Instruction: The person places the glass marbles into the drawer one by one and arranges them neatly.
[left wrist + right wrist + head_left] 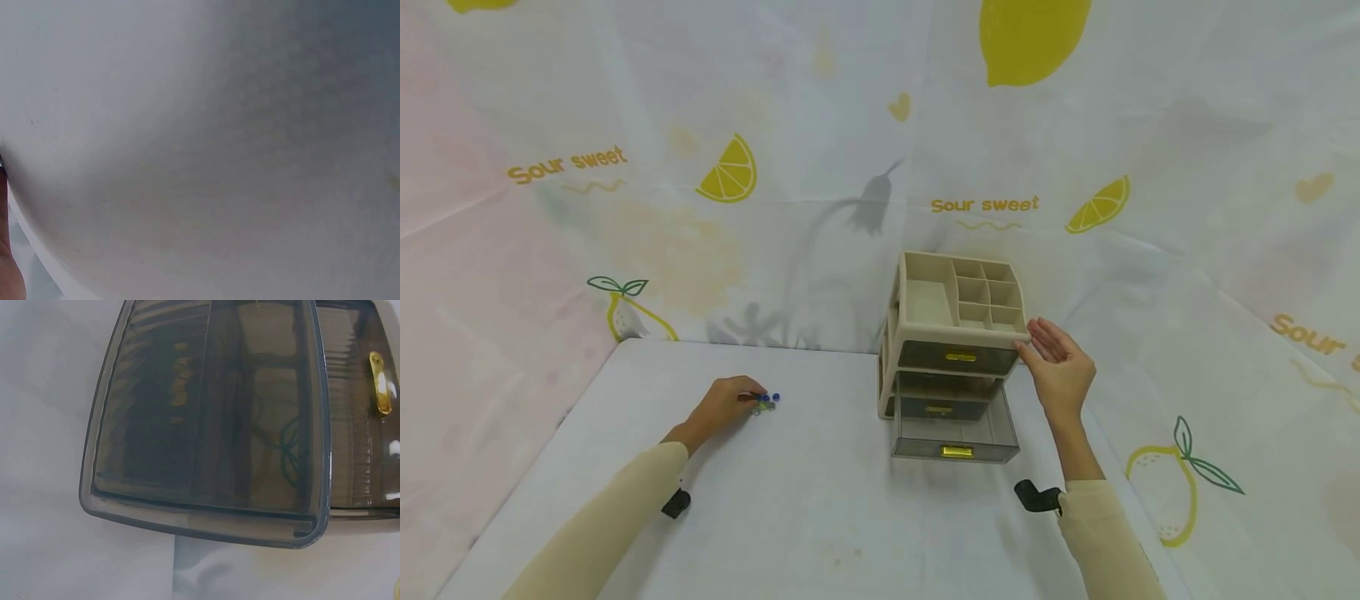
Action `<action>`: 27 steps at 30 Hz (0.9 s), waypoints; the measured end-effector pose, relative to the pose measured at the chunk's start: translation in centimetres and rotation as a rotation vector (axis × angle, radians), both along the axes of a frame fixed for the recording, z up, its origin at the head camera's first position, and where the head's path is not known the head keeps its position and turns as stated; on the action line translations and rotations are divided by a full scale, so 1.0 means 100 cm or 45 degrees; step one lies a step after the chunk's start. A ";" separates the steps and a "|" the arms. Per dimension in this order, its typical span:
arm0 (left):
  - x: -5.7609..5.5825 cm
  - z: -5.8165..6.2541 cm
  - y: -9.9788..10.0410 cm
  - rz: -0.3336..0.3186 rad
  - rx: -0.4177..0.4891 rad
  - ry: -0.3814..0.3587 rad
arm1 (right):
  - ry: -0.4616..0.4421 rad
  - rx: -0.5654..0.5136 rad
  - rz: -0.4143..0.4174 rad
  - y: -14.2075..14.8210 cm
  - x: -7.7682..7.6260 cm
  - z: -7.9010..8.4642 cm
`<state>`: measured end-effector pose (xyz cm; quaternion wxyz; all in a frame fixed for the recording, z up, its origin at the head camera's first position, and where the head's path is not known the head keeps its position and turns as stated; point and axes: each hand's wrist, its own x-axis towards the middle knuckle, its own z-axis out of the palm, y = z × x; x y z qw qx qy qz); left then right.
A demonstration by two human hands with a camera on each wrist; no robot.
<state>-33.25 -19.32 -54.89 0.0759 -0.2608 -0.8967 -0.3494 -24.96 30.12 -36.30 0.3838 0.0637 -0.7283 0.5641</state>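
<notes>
The left hand [722, 402] bends down to the desk's left part, fingertips at a small cluster of beads [765, 406]; whether it pinches one I cannot tell. The right hand [1063, 375] is spread, thumb at the near right top corner of the beige organizer [955, 334], fingers extended beside its right side.

The beads look light, hard and smooth, likely to roll or slip, so a fingertip pinch from opposite sides, one or two together, should suit. The organizer stands toward the far side; its stiff plastic looks light enough to shift, so the frame wants steadying. Its smoky drawer [917, 449], pulled out toward the near side, looks rigid but crackable, best taken by the gold handle [957, 452].
</notes>
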 end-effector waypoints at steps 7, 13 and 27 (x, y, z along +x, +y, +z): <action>0.000 0.000 0.003 0.039 -0.003 -0.015 | 0.001 0.008 -0.002 0.001 0.000 -0.001; 0.001 0.001 0.003 0.066 -0.004 -0.044 | 0.015 0.016 -0.011 0.000 0.000 0.000; -0.001 -0.006 0.002 0.051 0.059 0.023 | -0.002 0.000 0.007 0.000 0.000 0.001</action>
